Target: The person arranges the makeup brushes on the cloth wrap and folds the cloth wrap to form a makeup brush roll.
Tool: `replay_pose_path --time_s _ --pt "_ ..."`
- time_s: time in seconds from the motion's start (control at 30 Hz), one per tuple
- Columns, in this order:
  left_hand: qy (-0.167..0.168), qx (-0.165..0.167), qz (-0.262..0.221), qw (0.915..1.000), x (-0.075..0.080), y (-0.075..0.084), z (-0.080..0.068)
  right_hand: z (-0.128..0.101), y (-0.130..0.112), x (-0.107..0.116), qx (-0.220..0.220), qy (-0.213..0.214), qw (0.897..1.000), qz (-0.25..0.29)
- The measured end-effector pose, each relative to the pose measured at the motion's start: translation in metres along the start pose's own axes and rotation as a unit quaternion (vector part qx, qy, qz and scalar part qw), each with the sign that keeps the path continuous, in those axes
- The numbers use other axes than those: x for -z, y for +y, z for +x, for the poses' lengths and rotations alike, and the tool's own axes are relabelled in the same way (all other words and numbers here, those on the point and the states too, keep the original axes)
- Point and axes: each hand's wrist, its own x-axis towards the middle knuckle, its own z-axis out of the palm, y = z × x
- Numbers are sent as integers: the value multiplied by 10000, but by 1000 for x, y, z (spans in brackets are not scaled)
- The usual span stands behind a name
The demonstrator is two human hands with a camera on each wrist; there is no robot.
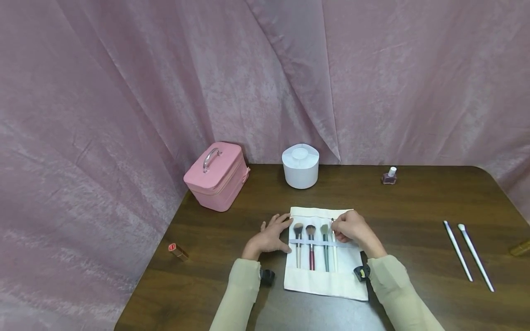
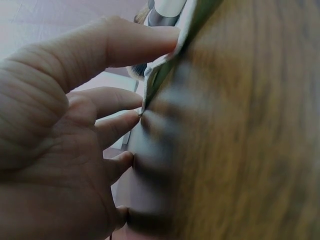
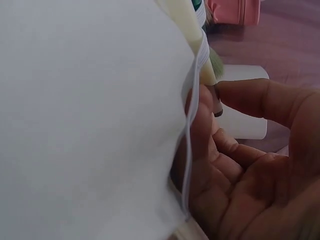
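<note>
An off-white fabric brush roll [image 1: 312, 282] lies unfolded on the table, with several makeup brushes under its elastic band [image 1: 304, 241]. My right hand [image 1: 351, 227] pinches the rightmost one, a slim makeup brush [image 1: 335, 257] with a cream handle, between thumb and fingertips near its dark upper end. In the right wrist view that cream handle [image 3: 186, 30] runs behind the white elastic. My left hand [image 1: 269, 236] rests at the roll's left edge with fingers spread, its thumb and fingertips touching the cloth border [image 2: 150, 75] in the left wrist view. Left of the cream brush stands a green-handled brush [image 1: 325, 248].
Two white-handled brushes [image 1: 474, 255] lie on the right of the table, near a gold object [image 1: 520, 248] at the frame edge. Behind stand a pink case [image 1: 217, 177], a white round container [image 1: 301, 174] and a nail polish bottle [image 1: 389, 177]. A lipstick [image 1: 179, 252] lies left.
</note>
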Motion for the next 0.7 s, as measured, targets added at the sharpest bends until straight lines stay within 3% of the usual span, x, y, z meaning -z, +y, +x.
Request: replay_pose_path --time_s 0.23,0.47,0.7 --pt "32 9 -11 10000 0 0 0 -3 -3 0 153 110 9991 -372" --pt "26 28 26 10000 0 -1 0 -8 -3 0 410 356 9916 -1175" --pt "24 39 30 10000 0 0 0 -16 -8 -1 291 399 9847 -1668"
